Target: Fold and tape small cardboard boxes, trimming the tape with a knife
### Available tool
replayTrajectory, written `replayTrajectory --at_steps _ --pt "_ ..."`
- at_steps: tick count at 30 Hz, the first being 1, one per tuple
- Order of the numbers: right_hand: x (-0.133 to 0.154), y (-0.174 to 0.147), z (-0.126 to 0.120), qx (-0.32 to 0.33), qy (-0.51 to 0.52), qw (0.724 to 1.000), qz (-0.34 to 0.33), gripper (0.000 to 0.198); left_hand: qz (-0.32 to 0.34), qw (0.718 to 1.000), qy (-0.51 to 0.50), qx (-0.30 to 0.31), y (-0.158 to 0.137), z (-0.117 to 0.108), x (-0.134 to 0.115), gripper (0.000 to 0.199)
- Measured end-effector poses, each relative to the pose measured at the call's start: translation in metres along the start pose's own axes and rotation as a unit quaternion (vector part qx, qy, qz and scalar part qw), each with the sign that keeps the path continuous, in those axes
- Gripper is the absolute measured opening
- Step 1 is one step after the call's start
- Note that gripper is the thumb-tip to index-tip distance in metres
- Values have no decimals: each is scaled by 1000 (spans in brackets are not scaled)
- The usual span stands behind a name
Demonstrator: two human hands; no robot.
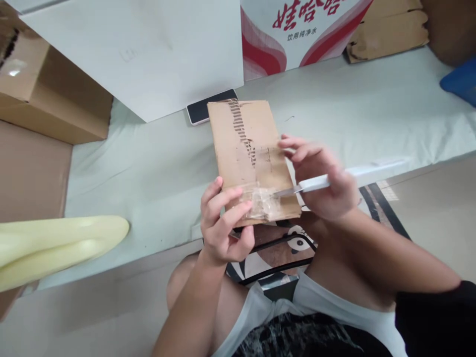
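Note:
A flat brown cardboard box (243, 144) is held up at the bench's near edge, with a torn, striped strip running down its face. Clear tape (266, 206), wrinkled and shiny, covers its lower end. My left hand (226, 223) grips the lower left corner, fingers on the tape and thumb at the bottom edge. In my right hand (327, 183) is a white-handled knife (314, 183), its thin blade pointing left over the tape. Fingers of that same hand also rest at the box's right edge. Whether the blade tip has gone through the tape, I cannot tell.
Behind the box lies a dark-faced phone (201, 110) beside a big white box (167, 54). A red-and-white carton (286, 54) stands farther right. Brown cartons (70, 94) are at left, near a pale yellow rounded object (74, 243). A blue item (461, 82) sits at far right.

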State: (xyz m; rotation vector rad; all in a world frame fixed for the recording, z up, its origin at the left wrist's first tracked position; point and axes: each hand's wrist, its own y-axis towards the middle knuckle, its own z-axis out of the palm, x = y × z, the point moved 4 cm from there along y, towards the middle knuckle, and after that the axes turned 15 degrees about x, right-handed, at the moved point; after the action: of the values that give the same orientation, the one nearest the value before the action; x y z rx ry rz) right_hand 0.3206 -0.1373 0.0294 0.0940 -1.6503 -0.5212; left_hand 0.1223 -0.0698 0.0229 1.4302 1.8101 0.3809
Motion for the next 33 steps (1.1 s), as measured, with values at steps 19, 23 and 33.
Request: replayTrajectory --at_steps 19,23,33 --pt "55 -1 -4 -63 -137 988 22 34 -26 993 84 -79 5 40 -19 26" --pt "53 4 -10 -87 -153 984 -38 33 -16 991 88 -97 14 50 -22 23" --pt "50 5 -11 16 -228 973 4 36 8 994 61 -88 8 63 -16 31"
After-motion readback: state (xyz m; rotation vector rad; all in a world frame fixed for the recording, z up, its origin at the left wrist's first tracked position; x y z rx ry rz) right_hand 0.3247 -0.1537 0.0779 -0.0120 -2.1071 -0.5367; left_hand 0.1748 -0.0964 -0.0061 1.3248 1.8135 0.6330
